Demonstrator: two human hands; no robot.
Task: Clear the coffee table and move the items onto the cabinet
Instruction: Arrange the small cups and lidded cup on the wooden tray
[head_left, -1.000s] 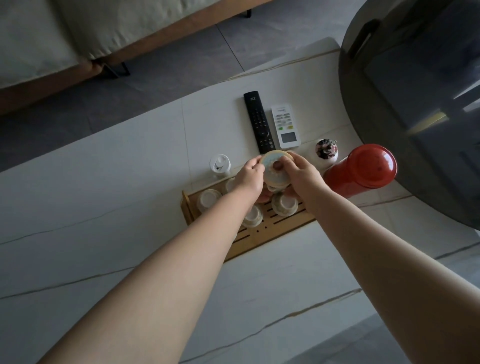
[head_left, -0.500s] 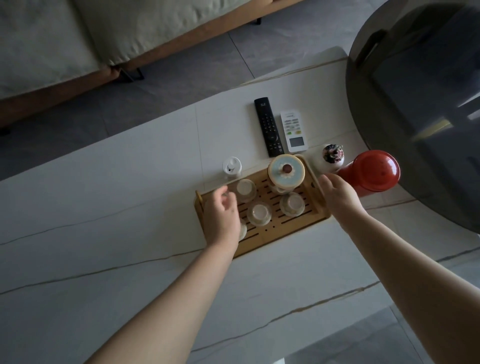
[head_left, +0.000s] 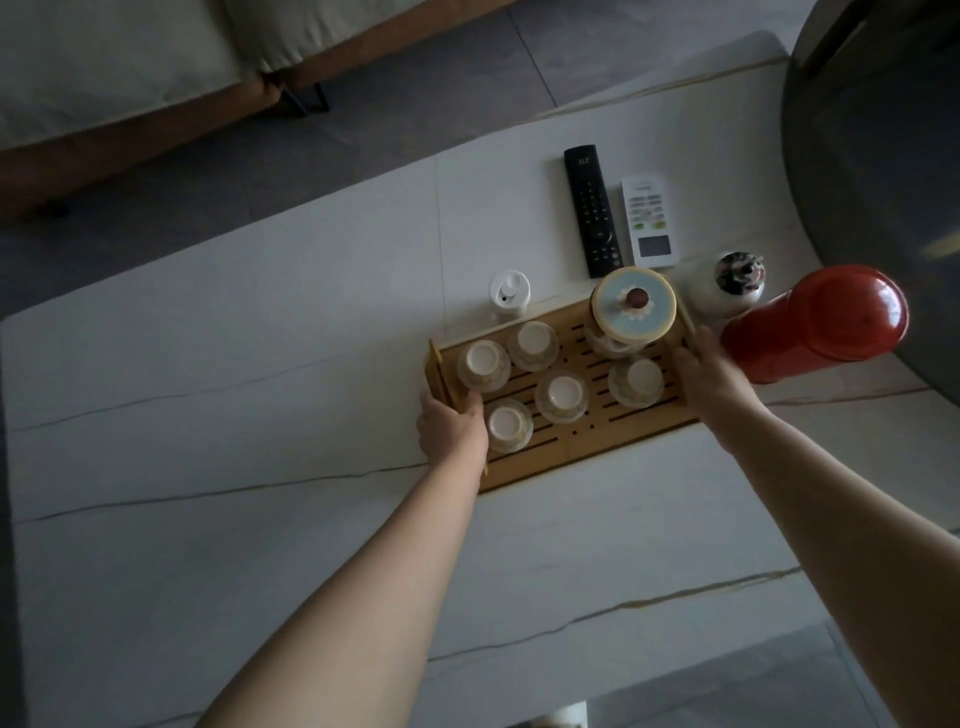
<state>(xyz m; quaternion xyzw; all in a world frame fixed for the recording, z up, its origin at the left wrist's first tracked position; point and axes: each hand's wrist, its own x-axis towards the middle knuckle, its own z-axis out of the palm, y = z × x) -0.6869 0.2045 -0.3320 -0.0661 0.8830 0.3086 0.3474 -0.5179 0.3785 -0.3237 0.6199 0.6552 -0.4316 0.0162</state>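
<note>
A slatted wooden tea tray (head_left: 597, 441) lies on the white marble coffee table (head_left: 260, 415). On it stand several upturned small cups (head_left: 561, 397) and a lidded pot with a pale blue lid (head_left: 635, 305) at its far right corner. My left hand (head_left: 451, 428) grips the tray's left end, thumb over the rim. My right hand (head_left: 709, 376) grips the tray's right end. Beyond the tray lie a black remote (head_left: 592, 208) and a white remote (head_left: 649, 221). A red flask (head_left: 815, 325) and a small white jar with a dark patterned top (head_left: 730, 288) stand right of the tray.
A small white round container (head_left: 509, 296) stands just past the tray's far left corner. A dark round table top (head_left: 883, 182) overhangs the marble table at the right. A sofa (head_left: 130, 67) stands across grey floor tiles beyond the table.
Both hands let go of the blue-lidded pot, left standing on the tray, and moved apart. They now hold the tray's two ends.
</note>
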